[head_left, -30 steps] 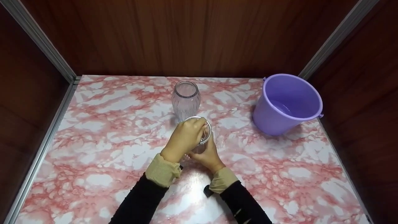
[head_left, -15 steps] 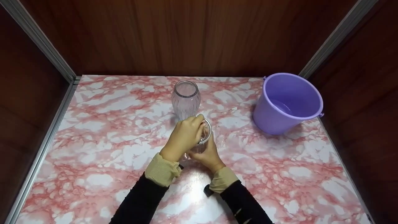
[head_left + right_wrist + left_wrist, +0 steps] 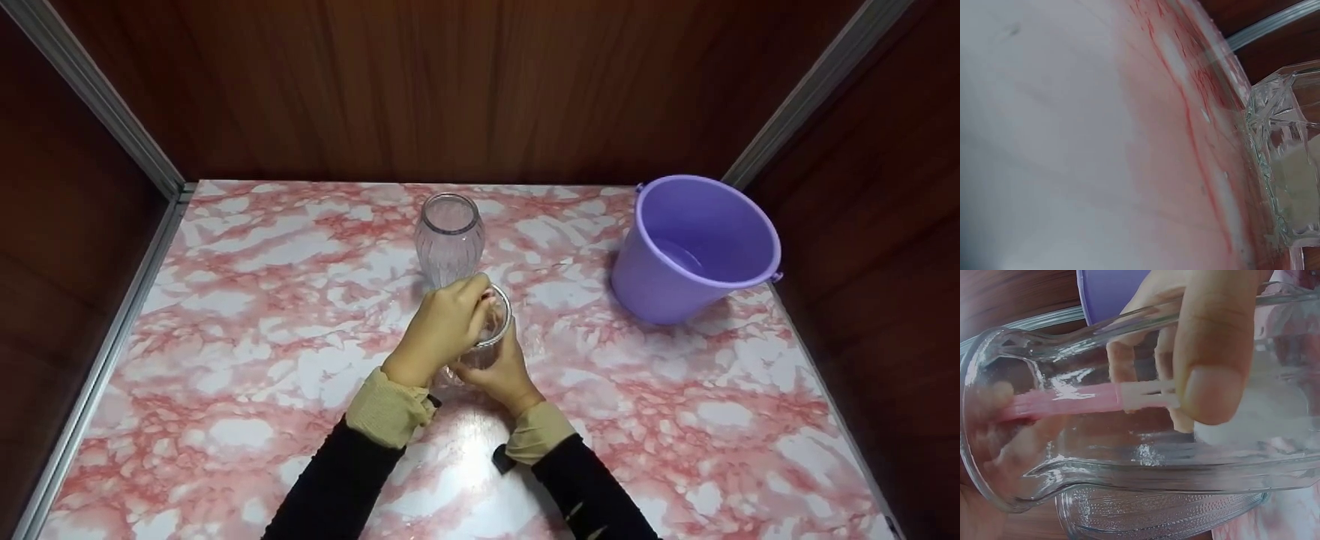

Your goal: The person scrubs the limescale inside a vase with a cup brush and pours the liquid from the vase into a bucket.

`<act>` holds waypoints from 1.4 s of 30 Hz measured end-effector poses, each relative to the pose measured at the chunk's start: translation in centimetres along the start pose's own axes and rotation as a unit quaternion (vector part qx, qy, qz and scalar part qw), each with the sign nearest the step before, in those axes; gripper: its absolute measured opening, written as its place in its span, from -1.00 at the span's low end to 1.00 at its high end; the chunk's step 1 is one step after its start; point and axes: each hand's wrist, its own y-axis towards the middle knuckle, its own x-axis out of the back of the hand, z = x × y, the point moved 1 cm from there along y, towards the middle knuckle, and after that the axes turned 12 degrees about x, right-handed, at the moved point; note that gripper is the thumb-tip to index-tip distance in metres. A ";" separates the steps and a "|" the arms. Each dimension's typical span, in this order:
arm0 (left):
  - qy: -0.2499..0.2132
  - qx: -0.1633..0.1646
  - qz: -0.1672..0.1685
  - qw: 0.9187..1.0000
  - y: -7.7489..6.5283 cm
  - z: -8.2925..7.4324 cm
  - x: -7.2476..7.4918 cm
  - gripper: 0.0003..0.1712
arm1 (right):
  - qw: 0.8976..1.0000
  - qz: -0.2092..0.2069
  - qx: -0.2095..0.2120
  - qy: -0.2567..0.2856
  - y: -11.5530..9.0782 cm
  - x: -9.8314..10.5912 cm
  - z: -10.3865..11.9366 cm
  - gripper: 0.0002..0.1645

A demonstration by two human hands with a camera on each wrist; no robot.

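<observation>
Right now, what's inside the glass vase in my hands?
The vase holds a pink and white handle and apparently something pale; the right thumb hides the handle's far end.

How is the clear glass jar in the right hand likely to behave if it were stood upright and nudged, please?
The glass jar held by the right hand would probably be stiff but breakable, as it looks like clear glass. Its shiny walls may feel slippery. Being longer than it is wide, it might tip if nudged high up.
</observation>
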 end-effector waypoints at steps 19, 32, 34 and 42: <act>-0.011 0.011 0.003 1.000 0.0 0.1 0.1 -0.88 | 1.000 -0.003 0.015 0.014 -0.1 -0.1 -0.5 0.32; 0.003 -0.001 0.005 1.000 0.0 -0.2 -0.3 -0.90 | 1.000 0.003 -0.007 0.003 -0.1 0.0 0.0 0.31; 0.000 -0.005 -0.001 1.000 0.0 -0.2 -0.4 -0.90 | 1.000 0.003 -0.005 -0.001 -0.1 0.0 0.1 0.31; -0.003 -0.019 -0.027 0.999 -0.1 -0.2 -0.7 -0.92 | 1.000 -0.002 0.007 0.002 -0.5 0.0 -2.5 0.39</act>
